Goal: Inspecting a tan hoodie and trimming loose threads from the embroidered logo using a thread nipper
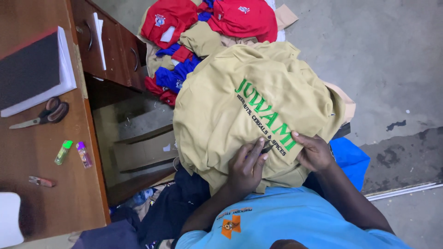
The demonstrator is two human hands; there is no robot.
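Left hand point(247, 168) pinches a small dark tool point(266, 149) against the green embroidery, grip clamped on it. Right hand point(314, 151) lies flat, fingers apart, stretching the tan shirt point(240, 106) taut over the lap. Scissors point(44, 113) rest on the tabletop point(32, 161).

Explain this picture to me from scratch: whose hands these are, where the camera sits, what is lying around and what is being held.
There is no machine here: a person in a light blue shirt works with bare hands. The one picture comes from a camera on that person's head, looking down. A tan shirt with green lettering lies spread over their lap. The left hand presses on it and holds a small dark tool at the lettering; what tool it is I cannot tell. The right hand holds the cloth flat beside it. Beyond lies a pile of red, blue and tan garments. On the wooden desk at the left lie scissors, two lighters and a dark book.
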